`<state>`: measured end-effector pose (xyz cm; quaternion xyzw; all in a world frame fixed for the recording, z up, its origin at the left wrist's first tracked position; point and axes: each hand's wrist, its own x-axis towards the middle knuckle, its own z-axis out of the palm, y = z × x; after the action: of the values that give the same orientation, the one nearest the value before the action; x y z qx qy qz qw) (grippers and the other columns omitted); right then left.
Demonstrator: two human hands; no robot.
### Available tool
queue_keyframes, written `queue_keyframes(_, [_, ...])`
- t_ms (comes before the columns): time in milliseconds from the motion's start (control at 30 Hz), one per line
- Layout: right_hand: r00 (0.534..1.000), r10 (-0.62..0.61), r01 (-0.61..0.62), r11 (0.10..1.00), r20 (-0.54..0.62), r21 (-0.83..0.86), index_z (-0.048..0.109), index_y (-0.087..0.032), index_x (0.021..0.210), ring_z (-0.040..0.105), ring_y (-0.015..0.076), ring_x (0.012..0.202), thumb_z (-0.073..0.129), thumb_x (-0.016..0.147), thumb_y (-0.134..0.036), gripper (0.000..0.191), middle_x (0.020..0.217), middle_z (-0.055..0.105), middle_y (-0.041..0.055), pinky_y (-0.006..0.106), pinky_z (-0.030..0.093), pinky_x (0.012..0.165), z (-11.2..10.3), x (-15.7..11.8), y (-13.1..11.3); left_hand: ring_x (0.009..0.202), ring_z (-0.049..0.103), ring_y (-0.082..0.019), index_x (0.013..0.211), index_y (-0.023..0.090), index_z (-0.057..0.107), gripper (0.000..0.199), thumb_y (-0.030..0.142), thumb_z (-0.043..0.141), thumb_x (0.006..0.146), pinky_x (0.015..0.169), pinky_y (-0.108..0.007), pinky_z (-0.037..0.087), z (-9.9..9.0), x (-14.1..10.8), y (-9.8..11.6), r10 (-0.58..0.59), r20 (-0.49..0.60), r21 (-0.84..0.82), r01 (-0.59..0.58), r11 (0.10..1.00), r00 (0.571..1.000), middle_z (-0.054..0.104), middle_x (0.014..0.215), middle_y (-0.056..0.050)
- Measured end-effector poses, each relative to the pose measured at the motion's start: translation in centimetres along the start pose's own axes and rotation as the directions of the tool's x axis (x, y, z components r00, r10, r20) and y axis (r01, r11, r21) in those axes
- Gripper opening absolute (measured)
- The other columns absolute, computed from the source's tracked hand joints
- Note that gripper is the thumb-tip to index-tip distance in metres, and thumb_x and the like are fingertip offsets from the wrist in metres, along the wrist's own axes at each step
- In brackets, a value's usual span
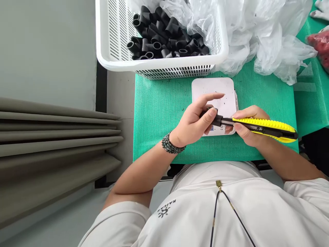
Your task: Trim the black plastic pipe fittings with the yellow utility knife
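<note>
Left: plain grey wall (48,44) seen, bordered by a dark strip (101,85). Grey-brown curtain (56,137) gathered in layered folds alongside. Pale floor (120,94) exposed between strip and table (156,120); faintly marked by a seam. Tabletop covered in green mesh. Room softly, evenly lit.
</note>
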<state>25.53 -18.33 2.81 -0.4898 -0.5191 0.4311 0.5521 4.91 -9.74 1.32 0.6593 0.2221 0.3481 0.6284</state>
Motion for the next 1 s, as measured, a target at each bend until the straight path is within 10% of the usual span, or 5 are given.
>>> queue_keyframes(233, [0.999,0.041,-0.039,0.995,-0.012,0.096,0.070,-0.029,0.095,0.074,0.0181,0.060,0.091,0.085,-0.058,0.038,0.083,0.078,0.0012,0.034,0.064,0.055,-0.4,1.1,0.8,0.062,0.060,-0.011,0.150,0.027,0.040,0.063,0.056,0.070,0.104,0.057,-0.026,0.051,0.4,-0.1,-1.1,0.229,0.058,0.270,-0.236,0.934,0.972,0.067,0.091,-0.001])
queue_keyframes(567, [0.999,0.034,-0.032,0.986,-0.010,0.164,0.070,-0.026,0.098,0.070,0.0165,0.051,0.087,0.090,-0.051,0.030,0.069,0.074,-0.0040,0.030,0.058,0.048,-0.4,2.0,1.4,0.114,0.071,-0.025,0.137,0.020,0.059,0.042,0.049,0.065,0.108,0.093,-0.037,0.062,0.0,0.2,-1.0,0.424,0.033,0.680,-0.331,0.654,0.905,0.069,0.125,-0.014])
queue_keyframes(1000, [0.984,0.174,-0.162,0.965,-0.041,0.204,0.062,-0.025,0.080,0.032,0.0071,0.031,0.086,0.084,-0.069,0.050,0.043,0.043,-0.0119,0.022,0.026,0.034,-1.1,3.3,0.9,0.094,0.071,-0.020,0.124,0.018,0.069,0.038,0.052,0.059,0.110,0.084,-0.033,0.060,0.0,0.4,-0.4,0.441,-0.109,0.669,-0.263,0.696,0.891,0.076,0.105,-0.009])
